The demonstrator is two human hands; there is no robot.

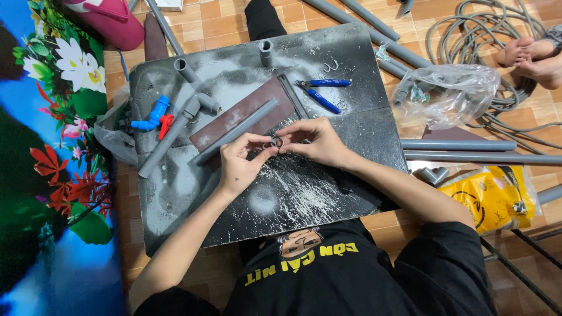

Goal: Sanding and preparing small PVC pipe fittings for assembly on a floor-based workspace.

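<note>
Two bare hands meet over the middle of a paint-spattered black work board (328, 187), pinching a small grey ring fitting (274, 142) between them. The left hand (239, 161) closes thumb and forefinger on the piece from its seven o'clock side, while the right hand (313, 140) grips it from three o'clock, fingers curled narrow around it; whether there is one ring or two pressed together cannot be told. The piece is held just clear of the board, seemingly so both hands can turn or seat it freely.

Just beyond the fingertips, at eleven o'clock, a grey pipe length (237, 131) lies diagonally on a brown flat strip (257, 105), close enough to be reached without shifting. Blue-handled pliers (322, 93) rest at one o'clock from the hands, handles towards the right. Farther out at ten o'clock sits a longer grey pipe with a tee fitting (193, 108), beside a blue valve with a red handle (155, 114). Off the board at two o'clock, a clear plastic bag of fittings (451, 93) lies on the tiled floor, with long grey pipes (462, 151) at three o'clock and a yellow bag (489, 196) at four. Another person's bare feet (530, 55) show at the upper right.
</note>
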